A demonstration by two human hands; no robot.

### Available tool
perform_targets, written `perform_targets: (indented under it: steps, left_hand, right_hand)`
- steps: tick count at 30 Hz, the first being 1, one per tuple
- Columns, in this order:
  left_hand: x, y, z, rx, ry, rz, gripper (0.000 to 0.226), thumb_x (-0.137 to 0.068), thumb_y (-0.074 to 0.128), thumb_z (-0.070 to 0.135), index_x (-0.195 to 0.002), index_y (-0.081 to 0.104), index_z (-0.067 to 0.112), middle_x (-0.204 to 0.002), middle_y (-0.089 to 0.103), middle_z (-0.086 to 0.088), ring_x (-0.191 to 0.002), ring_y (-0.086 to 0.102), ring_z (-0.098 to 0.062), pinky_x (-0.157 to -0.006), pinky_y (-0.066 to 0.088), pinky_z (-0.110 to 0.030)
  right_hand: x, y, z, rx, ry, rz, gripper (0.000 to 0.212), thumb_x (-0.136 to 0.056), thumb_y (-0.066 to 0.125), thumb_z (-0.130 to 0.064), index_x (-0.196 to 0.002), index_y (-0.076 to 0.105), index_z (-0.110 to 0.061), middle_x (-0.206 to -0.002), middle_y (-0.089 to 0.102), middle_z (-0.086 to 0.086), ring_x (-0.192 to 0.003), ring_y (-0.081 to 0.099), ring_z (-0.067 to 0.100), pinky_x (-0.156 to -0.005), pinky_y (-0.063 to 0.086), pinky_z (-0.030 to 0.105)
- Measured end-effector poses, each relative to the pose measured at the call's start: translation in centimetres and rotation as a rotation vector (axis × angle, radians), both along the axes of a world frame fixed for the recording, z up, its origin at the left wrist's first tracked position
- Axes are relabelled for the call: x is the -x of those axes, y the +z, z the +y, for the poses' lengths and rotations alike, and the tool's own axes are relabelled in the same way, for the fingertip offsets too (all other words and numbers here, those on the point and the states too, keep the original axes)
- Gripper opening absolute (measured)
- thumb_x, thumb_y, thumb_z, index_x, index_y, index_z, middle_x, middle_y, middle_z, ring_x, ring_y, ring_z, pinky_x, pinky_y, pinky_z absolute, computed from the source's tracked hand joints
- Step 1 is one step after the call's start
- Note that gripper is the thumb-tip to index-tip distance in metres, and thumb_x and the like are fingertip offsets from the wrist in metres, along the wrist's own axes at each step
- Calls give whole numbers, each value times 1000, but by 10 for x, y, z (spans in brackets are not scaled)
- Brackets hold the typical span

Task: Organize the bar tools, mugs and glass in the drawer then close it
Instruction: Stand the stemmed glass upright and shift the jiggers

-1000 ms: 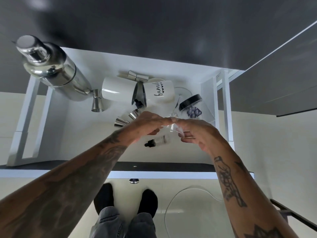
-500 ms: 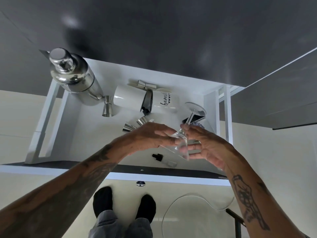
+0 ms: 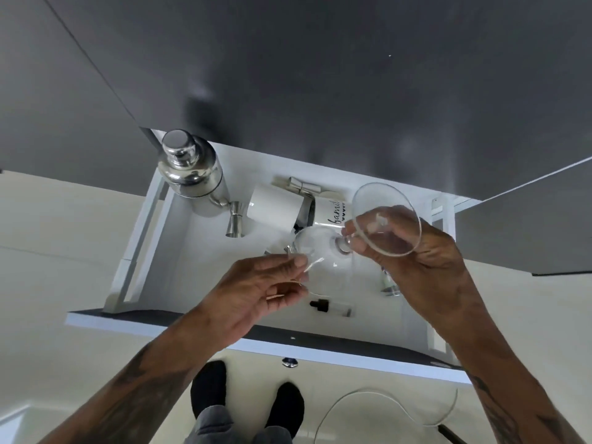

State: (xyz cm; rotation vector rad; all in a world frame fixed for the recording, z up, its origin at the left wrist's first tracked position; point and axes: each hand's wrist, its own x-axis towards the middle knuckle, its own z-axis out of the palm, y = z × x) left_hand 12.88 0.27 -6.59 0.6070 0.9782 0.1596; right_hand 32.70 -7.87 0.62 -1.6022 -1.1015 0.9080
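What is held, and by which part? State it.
A clear stemmed wine glass: the right hand grips its stem beside the round foot, the left hand pinches the bowl's rim.

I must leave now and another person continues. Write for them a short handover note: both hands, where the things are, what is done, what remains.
Left hand: fingers on the bowl of the wine glass.
Right hand: holds the same glass by the stem, foot turned toward the camera; the glass is lifted above the open drawer.
In the drawer: cocktail shaker upright at the back left, a jigger beside it, two white mugs lying on their sides, a dropper bottle near the front.
Done: nothing visibly sorted yet.
Left: place the glass, stand the mugs up, tidy the tools, close the drawer.
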Motion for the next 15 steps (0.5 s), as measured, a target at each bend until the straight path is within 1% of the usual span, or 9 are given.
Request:
perform_targets:
  steps: [1, 3, 5, 7, 9, 11, 13, 14, 15]
  left_hand:
    - [7, 2, 3, 25, 55, 1, 42, -71, 76, 20, -107, 74, 0, -98, 76, -15, -89, 73, -28, -79, 61, -31]
    - [24, -1, 11, 56, 160, 23, 38, -75, 74, 14, -108, 72, -3, -99, 76, -17, -90, 73, -29, -78, 62, -32]
    - [44, -8, 17, 82, 254, 73, 36, -80, 72, 8, -113, 68, -6, -107, 74, -23, -96, 73, -34, -81, 62, -35]
    - [64, -19, 21, 87, 318, 147, 33, -86, 68, 2, -117, 65, -10, -115, 70, -27, -107, 70, -39, -88, 60, -40]
    - [81, -29, 24, 73, 346, 209, 30, -87, 67, -2, -116, 65, -11, -118, 68, -29, -110, 68, -40, -95, 57, -44]
    - [94, -36, 32, 16, 360, 301, 25, -86, 69, -2, -110, 69, -9, -116, 70, -28, -108, 69, -39, -96, 56, -45]
    - [102, -37, 41, -55, 347, 400, 19, -83, 70, -1, -102, 73, -6, -109, 71, -27, -103, 71, -38, -92, 58, -43]
    - [105, -34, 45, -80, 329, 450, 12, -82, 69, -2, -93, 74, -4, -101, 72, -26, -96, 72, -35, -89, 59, -40]
    - [111, -34, 47, -100, 325, 478, 7, -82, 66, -5, -80, 72, -2, -87, 70, -23, -83, 70, -30, -82, 60, -32]
  right_hand:
    - [7, -2, 3, -61, 50, -64, 18, -78, 75, -10, -94, 72, -17, -97, 75, -5, -95, 72, 13, -78, 56, 17]
    - [21, -9, 12, -98, 91, -125, 17, -78, 77, -5, -95, 76, -9, -97, 75, -1, -94, 71, 11, -77, 54, 14]
    - [39, -20, 22, -83, 107, -110, 17, -79, 78, -8, -95, 77, -7, -94, 75, -5, -90, 71, 5, -74, 53, 11]
    - [61, -38, 31, -72, 127, -67, 18, -79, 80, -8, -96, 78, -6, -95, 75, 1, -89, 72, 9, -76, 56, 17]
    - [85, -60, 40, -64, 135, -45, 19, -78, 81, -4, -96, 77, -4, -94, 74, 4, -89, 72, 10, -79, 55, 18]
    - [107, -79, 48, -56, 120, -17, 19, -77, 81, -2, -95, 76, -2, -94, 74, 3, -90, 71, 7, -81, 54, 15]
    - [125, -93, 56, -49, 103, -51, 17, -78, 81, -5, -94, 77, -4, -94, 75, 0, -89, 71, 4, -80, 54, 15]
    - [133, -100, 60, -46, 95, -71, 16, -78, 82, -8, -93, 77, -6, -94, 76, -2, -89, 71, 4, -79, 55, 16]
    - [141, -106, 64, -45, 87, -78, 16, -78, 82, -10, -92, 77, -8, -93, 76, -3, -88, 72, 4, -80, 55, 17]
